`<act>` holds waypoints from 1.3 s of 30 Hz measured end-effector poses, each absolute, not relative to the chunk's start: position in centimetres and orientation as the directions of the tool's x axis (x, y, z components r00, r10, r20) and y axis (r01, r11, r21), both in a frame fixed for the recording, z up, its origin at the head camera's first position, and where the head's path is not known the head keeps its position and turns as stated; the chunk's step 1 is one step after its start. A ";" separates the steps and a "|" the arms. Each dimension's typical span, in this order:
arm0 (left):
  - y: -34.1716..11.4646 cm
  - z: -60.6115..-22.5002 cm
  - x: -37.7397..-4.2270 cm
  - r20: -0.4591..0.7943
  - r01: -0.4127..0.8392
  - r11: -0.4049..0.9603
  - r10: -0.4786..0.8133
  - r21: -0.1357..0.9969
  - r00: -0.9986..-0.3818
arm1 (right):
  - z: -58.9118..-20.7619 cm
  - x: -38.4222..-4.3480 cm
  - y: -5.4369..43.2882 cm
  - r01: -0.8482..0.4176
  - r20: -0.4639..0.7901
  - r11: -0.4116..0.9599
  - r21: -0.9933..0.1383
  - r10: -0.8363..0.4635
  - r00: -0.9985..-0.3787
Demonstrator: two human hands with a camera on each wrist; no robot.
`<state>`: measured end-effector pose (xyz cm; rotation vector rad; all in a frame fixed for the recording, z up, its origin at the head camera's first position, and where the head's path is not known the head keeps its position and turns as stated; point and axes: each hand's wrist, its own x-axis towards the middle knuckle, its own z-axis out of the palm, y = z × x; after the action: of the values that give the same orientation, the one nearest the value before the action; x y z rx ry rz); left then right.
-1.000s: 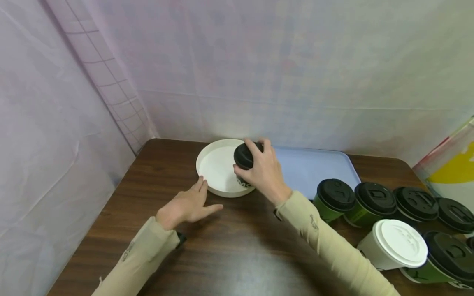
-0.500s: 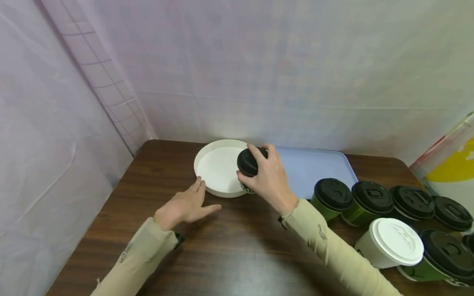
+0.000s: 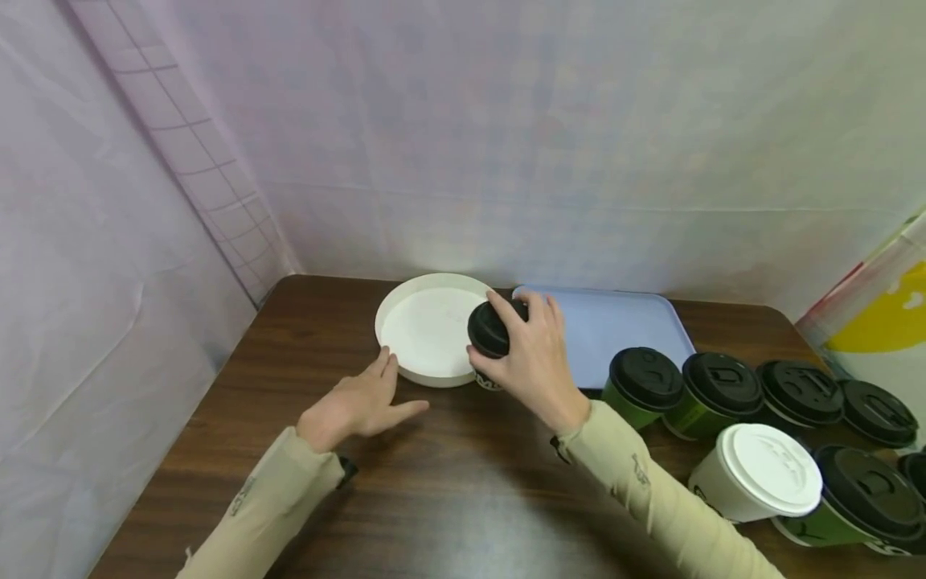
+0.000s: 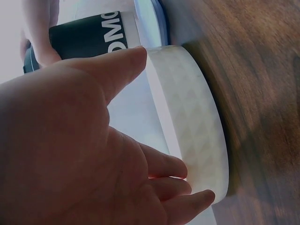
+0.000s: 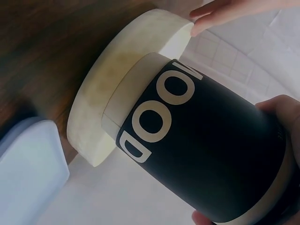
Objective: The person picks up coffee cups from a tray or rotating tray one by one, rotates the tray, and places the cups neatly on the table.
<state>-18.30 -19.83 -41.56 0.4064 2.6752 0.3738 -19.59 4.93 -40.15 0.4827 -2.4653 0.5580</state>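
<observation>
In the head view my right hand (image 3: 535, 354) grips a dark paper coffee cup (image 5: 197, 140) with a black lid (image 3: 489, 328), fingers and thumb around its upper part. White "MOOD" lettering runs near the cup's pale base in the right wrist view. The cup stands over the right front rim of a round white tray (image 3: 434, 334); whether its base touches the rim, I cannot tell. My left hand (image 3: 358, 410) lies at the tray's left front, fingers extended. Its fingertips (image 4: 178, 168) touch the tray's faceted wall in the left wrist view.
A pale blue rectangular tray (image 3: 615, 326) lies right of the white one. Several green cups with black lids, such as one cup (image 3: 644, 382), stand at the right beside a white-lidded cup (image 3: 760, 474). Pale cloth (image 3: 506, 145) hangs behind the brown table (image 3: 463, 498).
My right hand has moved the cup right and toward me, from over the white tray's inside to its right front rim. The left hand stays at the tray's edge.
</observation>
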 end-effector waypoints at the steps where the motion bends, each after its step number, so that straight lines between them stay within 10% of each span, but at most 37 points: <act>1: -19.8 -41.5 -18.3 -0.352 0.226 0.922 0.334 0.315 -0.874 | -40.2 -19.4 5.0 -0.442 0.589 0.853 -0.278 -0.212 -0.780; 39: -19.8 -41.4 -18.4 -0.374 0.232 0.917 0.349 0.324 -0.859 | -42.1 -10.8 10.8 -0.387 0.659 0.909 -0.155 -0.197 -0.726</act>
<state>-18.36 -19.81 -41.39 0.4211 2.6440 0.3743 -10.77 10.77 -42.09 0.4147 -2.3965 0.3717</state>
